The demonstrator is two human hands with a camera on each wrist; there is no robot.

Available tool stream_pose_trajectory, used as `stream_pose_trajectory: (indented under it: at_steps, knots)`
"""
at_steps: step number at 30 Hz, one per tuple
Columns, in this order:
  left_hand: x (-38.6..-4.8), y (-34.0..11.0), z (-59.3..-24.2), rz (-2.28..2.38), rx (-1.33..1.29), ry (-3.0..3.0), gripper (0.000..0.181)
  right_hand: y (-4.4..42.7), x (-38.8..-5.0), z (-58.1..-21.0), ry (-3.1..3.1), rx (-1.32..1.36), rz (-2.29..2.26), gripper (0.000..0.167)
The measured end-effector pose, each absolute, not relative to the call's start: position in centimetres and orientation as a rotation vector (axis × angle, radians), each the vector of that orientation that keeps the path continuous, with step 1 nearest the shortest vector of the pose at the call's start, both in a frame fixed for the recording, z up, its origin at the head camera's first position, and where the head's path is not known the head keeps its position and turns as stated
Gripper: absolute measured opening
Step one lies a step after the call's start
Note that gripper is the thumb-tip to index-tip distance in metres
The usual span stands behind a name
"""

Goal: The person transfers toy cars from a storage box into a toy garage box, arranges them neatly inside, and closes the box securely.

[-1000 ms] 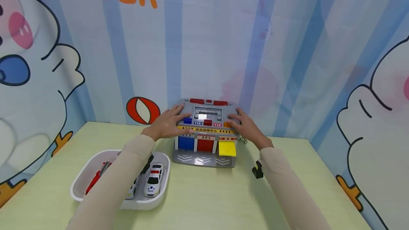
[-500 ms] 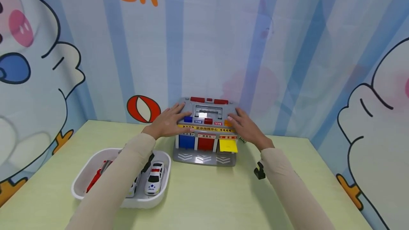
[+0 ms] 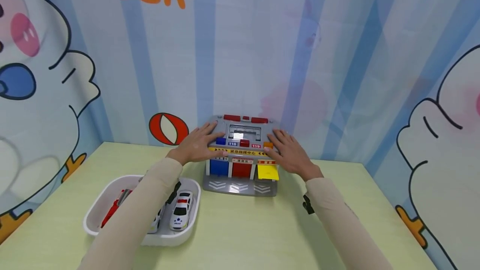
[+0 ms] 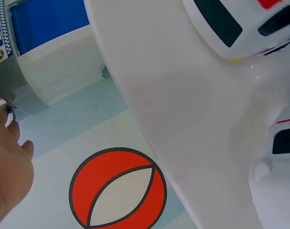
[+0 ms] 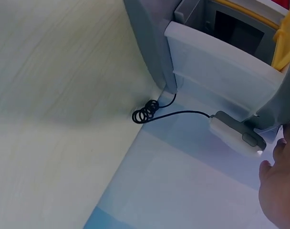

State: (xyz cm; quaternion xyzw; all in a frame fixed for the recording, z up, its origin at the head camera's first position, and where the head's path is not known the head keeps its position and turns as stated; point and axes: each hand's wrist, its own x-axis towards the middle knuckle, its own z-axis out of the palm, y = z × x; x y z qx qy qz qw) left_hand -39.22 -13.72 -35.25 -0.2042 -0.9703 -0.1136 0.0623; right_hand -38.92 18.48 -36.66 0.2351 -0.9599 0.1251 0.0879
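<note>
A grey toy emergency station (image 3: 245, 152) stands against the backdrop, with a blue door (image 3: 218, 167), a red door (image 3: 241, 170) and a raised yellow door (image 3: 268, 172). My left hand (image 3: 195, 145) rests on its upper left side, fingers spread and thumb along the yellow sign strip. On the upper right side lies my right hand (image 3: 291, 153), fingers extended and thumb near the orange button (image 3: 268, 145). In the right wrist view, a grey-and-white handset (image 5: 236, 133) with a coiled black cord hangs on the station's side. The fingertips are partly hidden in both wrist views.
A white tub (image 3: 168, 240) at the left front holds a police car (image 3: 181, 211), a red vehicle (image 3: 112, 211) and another white vehicle, partly behind my left sleeve. The pale table (image 3: 240, 232) meets a printed cloth backdrop (image 3: 240, 53) just behind the station.
The yellow door has swung slightly higher. My right hand has shifted a little, its fingers straighter and its thumb lower beside the orange button. The left hand stays in place.
</note>
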Motion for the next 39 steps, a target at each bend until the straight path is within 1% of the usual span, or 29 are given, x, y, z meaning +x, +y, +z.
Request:
stream_pose_trajectory:
  at_steps: [8,21,31,39]
  knots:
    - [-39.3,-13.8,-35.2,-0.329,-0.622,-2.931,0.084,18.5,-38.9,-36.5,-2.852,0.714,0.257,0.072]
    - [-39.0,-13.8,-34.6,-0.285,-0.641,-2.942,0.086,18.5,-39.0,-36.8,-2.835,0.716,0.264,0.068]
    - [-37.8,-14.4,-34.1,-0.265,-0.682,-2.960,0.092,18.8,-39.2,-36.8,-2.820,0.720,0.267,0.067]
    - [-36.1,-15.3,-33.9,-0.353,-0.685,-2.993,0.090,18.8,-39.1,-36.9,-2.821,0.716,0.293,0.067]
